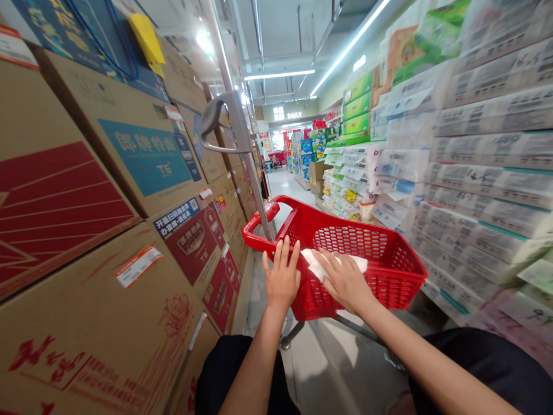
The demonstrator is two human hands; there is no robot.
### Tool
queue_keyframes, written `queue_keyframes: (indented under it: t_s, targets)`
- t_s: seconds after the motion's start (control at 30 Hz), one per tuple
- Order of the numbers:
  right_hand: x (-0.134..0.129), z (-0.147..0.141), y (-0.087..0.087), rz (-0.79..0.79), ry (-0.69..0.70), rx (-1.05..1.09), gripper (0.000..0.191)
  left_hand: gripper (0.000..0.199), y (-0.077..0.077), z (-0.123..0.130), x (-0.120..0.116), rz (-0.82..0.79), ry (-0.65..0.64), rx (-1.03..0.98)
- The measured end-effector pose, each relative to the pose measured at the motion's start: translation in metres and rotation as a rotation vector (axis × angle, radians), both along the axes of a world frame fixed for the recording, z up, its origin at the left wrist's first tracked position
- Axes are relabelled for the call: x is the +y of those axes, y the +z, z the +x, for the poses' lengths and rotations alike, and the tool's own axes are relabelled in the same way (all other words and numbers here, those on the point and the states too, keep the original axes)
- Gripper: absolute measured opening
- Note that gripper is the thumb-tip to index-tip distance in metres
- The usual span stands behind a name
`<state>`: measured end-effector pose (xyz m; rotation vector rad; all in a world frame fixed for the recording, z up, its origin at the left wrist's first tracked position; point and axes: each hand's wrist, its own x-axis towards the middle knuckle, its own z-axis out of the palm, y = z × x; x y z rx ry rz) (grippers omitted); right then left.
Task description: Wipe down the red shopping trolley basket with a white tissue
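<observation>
A red plastic shopping cart [363, 222] with a perforated basket stands in front of my knees, its handle end to the left. My left hand [280, 276] rests on the basket's near side close to the handle end, palm down, with the fingers stretched out and nothing held. A white cloth [314, 264] lies against the near rim and side of the basket. My right hand [341, 276] presses it there, fingers laid over it, so part of the cloth is hidden under them. The basket's inside shows only in part.
Stacked cardboard boxes [129, 144] wall the left side. A metal pole [254, 184] with a grey handle [218, 124] rises by the cart handle. Plastic-wrapped packs [479, 144] are piled along the right. The tiled floor [280, 181] of the aisle runs ahead.
</observation>
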<state>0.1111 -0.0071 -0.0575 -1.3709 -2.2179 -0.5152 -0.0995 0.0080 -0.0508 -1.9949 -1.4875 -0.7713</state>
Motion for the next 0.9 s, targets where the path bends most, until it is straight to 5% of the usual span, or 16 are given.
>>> queue_keyframes:
  t_s: [0.13,0.4,0.7,0.9]
  targets:
    - [-0.010,0.031,-0.012,0.022,-0.105,-0.016,0.070,0.086,0.000,0.014,-0.001,-0.041,-0.005,-0.017]
    - [0.008,-0.007,-0.009,0.031,-0.104,0.023,0.069,0.072,-0.012,0.040,0.007,-0.102,-0.054,0.035]
    - [-0.010,0.072,-0.026,0.072,-0.178,-0.018,0.067,0.068,-0.011,0.035,0.008,-0.104,-0.076,0.027]
    - [0.001,0.014,-0.014,0.026,-0.159,0.024,0.065,0.072,-0.011,0.040,0.007,-0.081,-0.119,0.012]
